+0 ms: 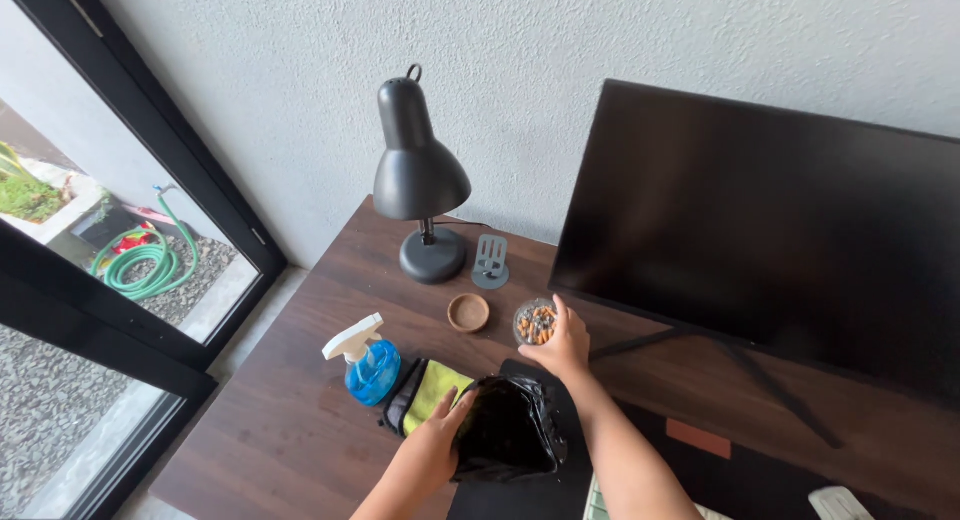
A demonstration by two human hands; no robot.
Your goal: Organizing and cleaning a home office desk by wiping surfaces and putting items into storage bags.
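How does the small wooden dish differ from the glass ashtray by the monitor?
The wooden dish is brown, opaque and looks empty; the glass ashtray is clear and full of cigarette butts. The dish sits untouched near the lamp base; the ashtray is gripped by the right hand, while the left hand holds a black bag. Both are small, round and on the desk.

Bright daylight from window (90, 230) at left; soft shadows on desk (300, 420); sharp focus, wide-angle edge distortion.

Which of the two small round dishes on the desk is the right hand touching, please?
The glass one full of butts, under the right hand; the wooden dish sits empty, untouched.
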